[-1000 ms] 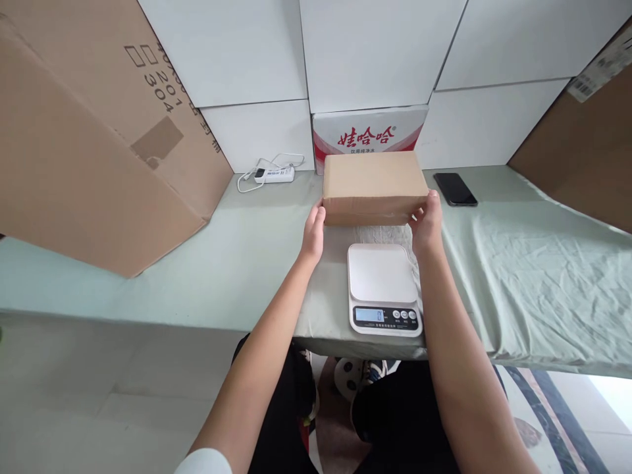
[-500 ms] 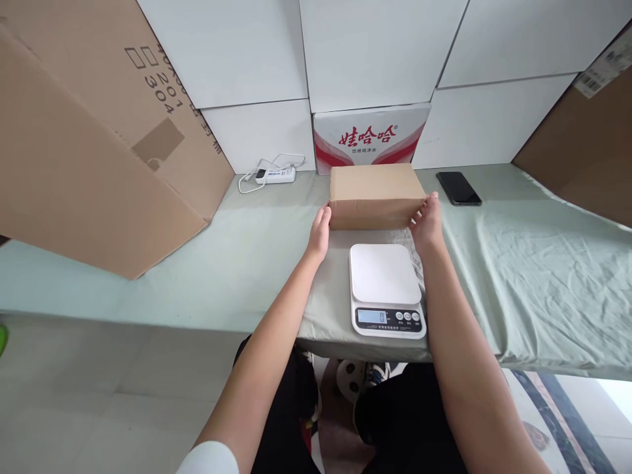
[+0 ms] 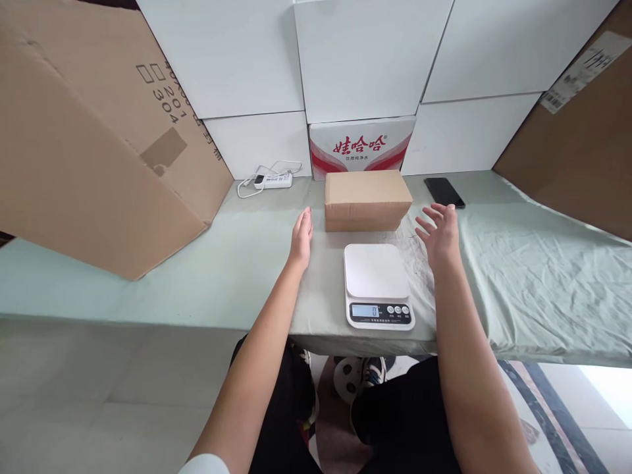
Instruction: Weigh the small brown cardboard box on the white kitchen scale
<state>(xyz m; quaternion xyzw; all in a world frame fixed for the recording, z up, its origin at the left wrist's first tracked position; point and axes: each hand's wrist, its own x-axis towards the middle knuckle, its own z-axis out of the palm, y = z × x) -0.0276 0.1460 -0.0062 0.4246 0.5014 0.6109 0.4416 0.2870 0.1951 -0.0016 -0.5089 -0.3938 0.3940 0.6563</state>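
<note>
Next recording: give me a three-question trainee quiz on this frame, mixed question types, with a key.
1. True or false: the left hand grips the small cardboard box.
2. Which thing lies nearest the right hand? A) the power strip B) the black phone C) the large cardboard box
3. What does the kitchen scale carry on its platform?

Key
1. False: both hands are open and clear of the box, one on each side.
2. B
3. Nothing; the platform is bare and the box sits behind it on the green cloth.
</note>
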